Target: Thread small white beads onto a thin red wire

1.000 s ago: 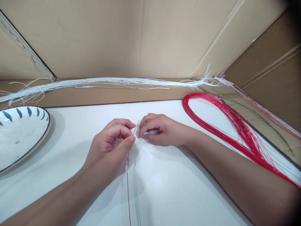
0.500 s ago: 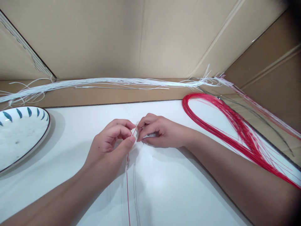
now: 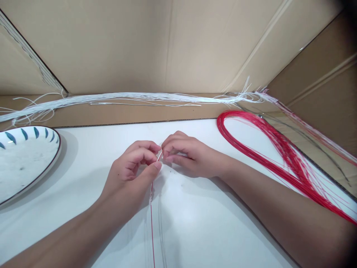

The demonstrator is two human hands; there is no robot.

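A thin red cord point(image 3: 152, 230) runs up from the bottom edge of the head view. Partway along it is a short whitish, bumpy stretch point(image 3: 151, 195), too small to make out as beads or knots. My left hand point(image 3: 131, 171) pinches the cord between thumb and fingers. Just beyond the left thumb tip, a short white-and-red length shows between the hands. Its far end meets the closed fingertips of my right hand point(image 3: 192, 154), which partly hide it. Tiny specks lie on the white table under the right hand.
A white plate point(image 3: 25, 175) with blue leaf marks stands at the left. Looped red cords point(image 3: 245, 150) lie at the right. Along the back runs a bundle of white cords point(image 3: 139, 96), before a cardboard wall point(image 3: 117, 44). The white tabletop point(image 3: 212, 223) spreads in front.
The right hand's fingers have curled in and the thumb has risen towards the fingertips. A white length now shows between the hands. My left hand has hardly moved.
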